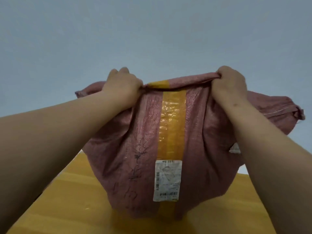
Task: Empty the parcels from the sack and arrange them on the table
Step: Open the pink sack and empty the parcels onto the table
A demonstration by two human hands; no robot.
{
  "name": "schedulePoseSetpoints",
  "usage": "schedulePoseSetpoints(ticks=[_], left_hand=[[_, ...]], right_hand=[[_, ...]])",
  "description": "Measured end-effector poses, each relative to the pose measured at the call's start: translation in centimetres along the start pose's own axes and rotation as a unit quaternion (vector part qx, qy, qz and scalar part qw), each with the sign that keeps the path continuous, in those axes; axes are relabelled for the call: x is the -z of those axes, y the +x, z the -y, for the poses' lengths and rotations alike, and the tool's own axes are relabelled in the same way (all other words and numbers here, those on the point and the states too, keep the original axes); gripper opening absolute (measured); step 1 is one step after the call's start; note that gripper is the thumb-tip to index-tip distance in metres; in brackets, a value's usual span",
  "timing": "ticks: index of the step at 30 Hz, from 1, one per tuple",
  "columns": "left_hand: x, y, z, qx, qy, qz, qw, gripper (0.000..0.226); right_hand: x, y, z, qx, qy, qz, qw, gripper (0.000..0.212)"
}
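A bulging pink woven sack (135, 149) with a yellow stripe down its middle and a white shipping label (167, 180) stands upright on the yellow wooden table (70, 200). My left hand (121, 85) grips a bunch of the sack's fabric at its top left. At the top right, my right hand (231, 83) grips another bunch, and the fabric is stretched taut between them. Handwritten dark marks run down the sack left of the stripe. No parcels show; whatever is inside is hidden by the sack.
A plain pale blue-grey wall (152, 31) fills the view behind the sack. The table's left edge (42, 191) runs diagonally from the lower left, with dark space beyond it. Bare tabletop lies in front of the sack and to both sides.
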State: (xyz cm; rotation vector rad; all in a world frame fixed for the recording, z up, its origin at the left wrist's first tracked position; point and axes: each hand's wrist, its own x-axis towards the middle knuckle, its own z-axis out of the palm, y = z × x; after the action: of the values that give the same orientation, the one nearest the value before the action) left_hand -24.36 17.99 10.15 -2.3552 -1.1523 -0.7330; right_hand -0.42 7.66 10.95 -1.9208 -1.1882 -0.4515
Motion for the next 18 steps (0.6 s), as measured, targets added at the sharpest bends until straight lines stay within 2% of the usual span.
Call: schedulePoseSetpoints(ticks=[2,4,5,8,10,11,12,14,15,17,18], left_hand=[[0.3,0.9,0.8,0.028,-0.013,-0.006,1.000,0.033],[0.2,1.4,1.0,0.053,-0.039,0.035,0.997,0.033],[0.3,1.5,0.9,0.053,-0.043,0.046,0.997,0.034],[0.1,2.1,0.6,0.079,-0.093,-0.031,0.992,0.034],[-0.9,2.3,0.3,0.082,-0.128,0.018,0.988,0.033],[-1.3,2.3,0.3,0.083,-0.136,0.052,0.986,0.032],[-1.5,2.4,0.6,0.086,-0.145,0.063,0.984,0.031],[-1.3,3.0,1.0,0.116,-0.173,0.022,0.978,0.027],[-1.4,3.4,1.0,0.121,-0.184,0.016,0.975,0.027],[-1.6,3.3,0.1,0.121,-0.215,0.102,0.964,0.028],[-1.8,3.3,-0.1,0.128,-0.216,0.130,0.959,0.028]], right_hand=[[0.1,0.6,0.2,-0.001,-0.002,-0.007,1.000,0.015],[0.1,0.9,0.6,0.009,-0.007,0.036,0.999,0.014],[0.3,1.1,0.7,0.009,-0.011,0.027,1.000,0.014],[-0.1,1.2,1.0,-0.022,-0.001,-0.025,0.999,0.019],[-1.0,1.0,1.3,-0.020,-0.020,0.053,0.998,0.024],[-1.1,1.0,1.4,-0.018,-0.029,0.069,0.997,0.022],[-0.8,1.3,1.4,-0.016,-0.035,0.058,0.998,0.018],[-0.8,1.6,1.4,-0.030,-0.029,0.005,0.999,0.015],[-1.1,1.6,1.4,-0.029,-0.032,0.010,0.999,0.017],[-2.1,1.2,1.3,-0.019,-0.052,0.090,0.994,0.022],[-2.2,1.2,1.2,-0.014,-0.059,0.090,0.994,0.019]])
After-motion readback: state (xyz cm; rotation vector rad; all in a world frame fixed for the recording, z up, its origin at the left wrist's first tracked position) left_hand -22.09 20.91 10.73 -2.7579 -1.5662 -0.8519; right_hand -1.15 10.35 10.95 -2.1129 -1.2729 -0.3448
